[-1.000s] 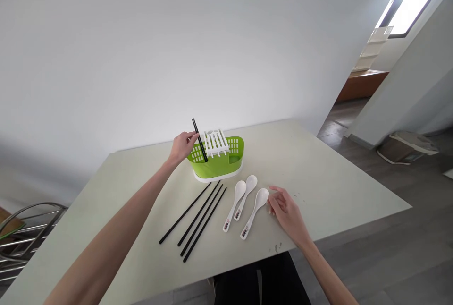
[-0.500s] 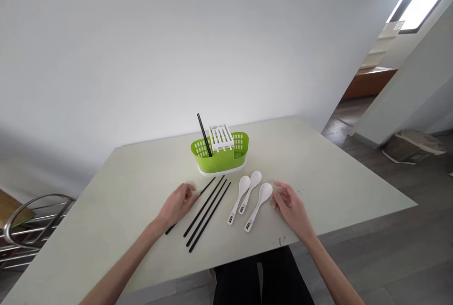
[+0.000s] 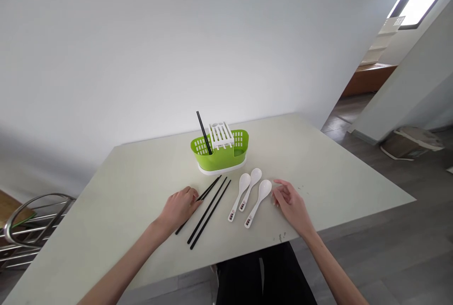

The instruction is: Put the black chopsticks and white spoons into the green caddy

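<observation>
My left hand [image 3: 180, 209] is closed, fingers curled round a pair of black chopsticks [image 3: 208, 189] whose upper ends stick out past the thumb. Its palm side is hidden. Two more black chopsticks [image 3: 212, 211] lie slanted on the table just right of it. My right hand [image 3: 290, 207] rests on the table with loosely bent fingers apart and nothing in them. Close to its fingertips is the bowl of a white spoon [image 3: 264, 189]. Beside that spoon lie two others, a left spoon [image 3: 244, 182] and a middle spoon [image 3: 255, 175].
Behind the chopsticks and spoons stands a green utensil basket [image 3: 222, 159] with a white slatted rack [image 3: 221, 135] on top. Black chopsticks [image 3: 203, 130] stand upright in its left part. The pale table [image 3: 148, 173] meets a white wall. A metal-framed stool [image 3: 38, 220] is at left.
My left hand has moved slightly right, bringing the outermost chopstick against the neighbouring one so the two lie together. My right hand stays by the spoons.
</observation>
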The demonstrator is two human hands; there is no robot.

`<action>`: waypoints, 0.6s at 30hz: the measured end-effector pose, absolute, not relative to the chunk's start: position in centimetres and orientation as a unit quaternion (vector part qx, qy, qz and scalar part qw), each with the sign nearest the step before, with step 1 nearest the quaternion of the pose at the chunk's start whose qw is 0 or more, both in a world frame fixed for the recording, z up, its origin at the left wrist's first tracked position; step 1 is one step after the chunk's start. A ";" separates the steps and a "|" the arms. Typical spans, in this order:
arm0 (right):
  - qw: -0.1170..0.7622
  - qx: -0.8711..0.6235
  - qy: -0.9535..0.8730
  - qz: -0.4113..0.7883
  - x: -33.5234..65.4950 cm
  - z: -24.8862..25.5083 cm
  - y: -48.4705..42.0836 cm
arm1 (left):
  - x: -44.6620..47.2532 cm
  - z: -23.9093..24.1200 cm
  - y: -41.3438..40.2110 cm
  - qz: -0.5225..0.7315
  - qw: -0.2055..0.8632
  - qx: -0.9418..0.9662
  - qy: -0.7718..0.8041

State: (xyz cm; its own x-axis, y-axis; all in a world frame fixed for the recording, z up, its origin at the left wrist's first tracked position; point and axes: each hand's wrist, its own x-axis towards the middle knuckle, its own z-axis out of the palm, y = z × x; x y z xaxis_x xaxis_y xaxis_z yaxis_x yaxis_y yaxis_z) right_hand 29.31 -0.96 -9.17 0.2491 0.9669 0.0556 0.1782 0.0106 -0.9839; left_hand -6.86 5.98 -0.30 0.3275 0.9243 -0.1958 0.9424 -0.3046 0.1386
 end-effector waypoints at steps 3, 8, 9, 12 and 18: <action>0.524 -0.592 -0.485 0.374 29.4 -9.5 -0.9 | -7.4 0.6 6.0 -0.096 0.074 0.809 0.575; 0.525 -0.592 -0.484 0.373 29.4 -9.7 -0.8 | -8.2 0.6 6.0 -0.159 0.008 0.805 0.572; 0.525 -0.592 -0.484 0.373 29.4 -9.7 -0.9 | -8.4 0.7 6.0 -0.151 0.012 0.802 0.578; 0.526 -0.589 -0.484 0.376 29.4 -9.5 -1.0 | -9.2 1.6 6.1 -0.082 0.040 0.800 0.593; 0.534 -0.584 -0.482 0.377 29.3 -9.2 -1.2 | -10.9 4.3 5.0 0.191 0.110 0.783 0.582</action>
